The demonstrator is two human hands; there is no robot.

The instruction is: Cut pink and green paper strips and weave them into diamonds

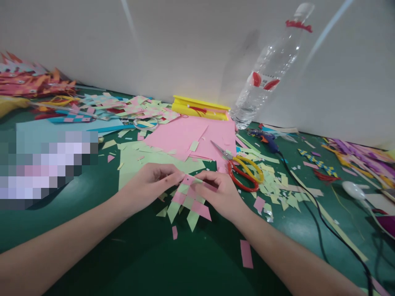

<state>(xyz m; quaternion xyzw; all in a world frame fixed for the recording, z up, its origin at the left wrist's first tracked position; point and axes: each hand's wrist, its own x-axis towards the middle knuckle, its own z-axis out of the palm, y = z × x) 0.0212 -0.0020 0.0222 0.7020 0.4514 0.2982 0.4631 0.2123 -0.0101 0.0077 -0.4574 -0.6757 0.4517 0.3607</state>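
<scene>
Between my hands is a woven paper piece (pixel 188 199) of pink and light green strips, its pointed strip ends fanning toward me. My left hand (pixel 154 181) pinches its upper left edge with thumb and forefinger. On the other side, my right hand (pixel 220 189) grips the upper right part, fingers bent over the strips. Just beyond lie a light green sheet (pixel 132 164) and pink sheets (pixel 185 135). Scissors with red and yellow handles (pixel 243 176) rest close to my right hand, blades pointing away to the left.
A clear plastic bottle (pixel 265 78) leans against the wall. Near it are a blue glue gun (pixel 267 139) with a black cord (pixel 321 209) and a yellow tray (pixel 200 107). Paper scraps (pixel 277 185) lie right; more woven pieces (pixel 138 107) are heaped back left. A white spoon (pixel 354 191) sits far right.
</scene>
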